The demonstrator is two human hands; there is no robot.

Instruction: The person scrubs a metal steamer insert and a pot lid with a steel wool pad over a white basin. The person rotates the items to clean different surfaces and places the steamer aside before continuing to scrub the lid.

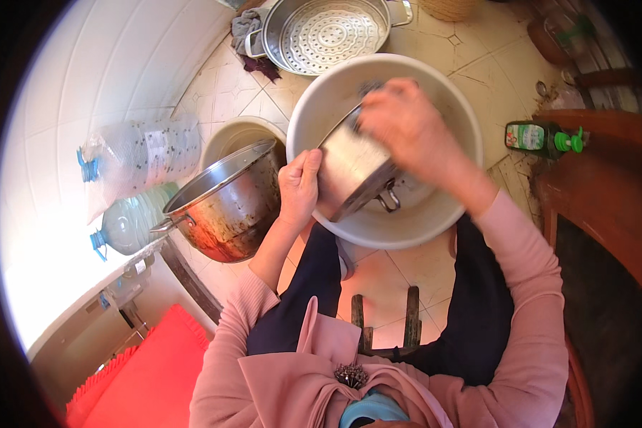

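Observation:
A metal pot with a looped side handle is tilted over a large white plastic basin. My left hand grips the pot's rim, thumb upward, at the basin's left side. My right hand, blurred, presses a dark grey scouring pad against the pot's upper edge; more grey shows beyond the fingers. Left of my left hand, a larger, stained steel pot leans on its side against a smaller beige tub. The inside of the pot in my hand is hidden.
A perforated steamer pan stands beyond the basin, beside a grey cloth. Large plastic bottles lie at left, one in bubble wrap. A green pump soap bottle lies at right, near brown furniture. A red cushion is lower left.

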